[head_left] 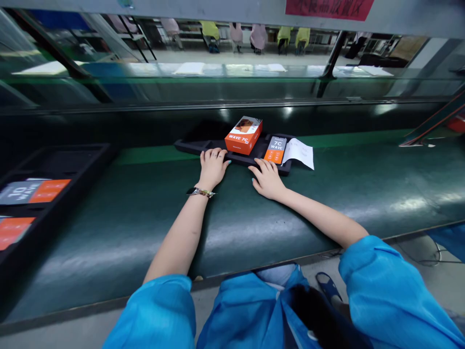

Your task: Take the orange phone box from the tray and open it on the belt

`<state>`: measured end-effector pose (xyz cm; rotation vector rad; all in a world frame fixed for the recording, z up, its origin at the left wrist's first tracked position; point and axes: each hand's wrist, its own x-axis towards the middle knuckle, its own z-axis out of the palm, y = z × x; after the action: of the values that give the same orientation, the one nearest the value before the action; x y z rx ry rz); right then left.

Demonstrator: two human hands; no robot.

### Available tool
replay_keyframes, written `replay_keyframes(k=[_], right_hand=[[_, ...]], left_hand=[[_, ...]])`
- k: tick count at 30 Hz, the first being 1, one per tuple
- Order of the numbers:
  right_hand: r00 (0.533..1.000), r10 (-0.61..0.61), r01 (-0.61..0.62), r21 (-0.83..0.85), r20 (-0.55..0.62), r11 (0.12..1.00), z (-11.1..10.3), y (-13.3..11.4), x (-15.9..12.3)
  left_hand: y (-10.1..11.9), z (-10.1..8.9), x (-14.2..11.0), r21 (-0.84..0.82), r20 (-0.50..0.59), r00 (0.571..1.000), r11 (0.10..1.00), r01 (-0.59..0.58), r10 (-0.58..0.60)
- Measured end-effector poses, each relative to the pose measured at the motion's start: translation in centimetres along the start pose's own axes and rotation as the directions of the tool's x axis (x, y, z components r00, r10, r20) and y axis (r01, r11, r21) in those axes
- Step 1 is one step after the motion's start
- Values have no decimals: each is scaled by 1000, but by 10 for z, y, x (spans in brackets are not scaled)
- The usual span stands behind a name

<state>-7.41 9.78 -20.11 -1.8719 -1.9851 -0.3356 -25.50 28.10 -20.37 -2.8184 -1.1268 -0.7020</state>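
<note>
On tray (203, 145): both hands flat.

At your twelve o'clock, green conveyor belt (363, 189); beyond it, glossy shelf (218, 72), draped chairs (257, 36), red sign (329, 8).

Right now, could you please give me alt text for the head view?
Both hands, the left hand and the right hand, rest on the near edge of a black tray on a green conveyor belt. The tray holds an orange phone box, a phone and a paper leaflet.
</note>
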Motion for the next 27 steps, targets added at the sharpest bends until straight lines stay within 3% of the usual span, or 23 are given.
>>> replay_keyframes(k=[27], right_hand=[[1000,4,-4,18,-2,1000,0,0,0]], left_hand=[[-1,2,0,-11,-9,1000,1000,6,-6]])
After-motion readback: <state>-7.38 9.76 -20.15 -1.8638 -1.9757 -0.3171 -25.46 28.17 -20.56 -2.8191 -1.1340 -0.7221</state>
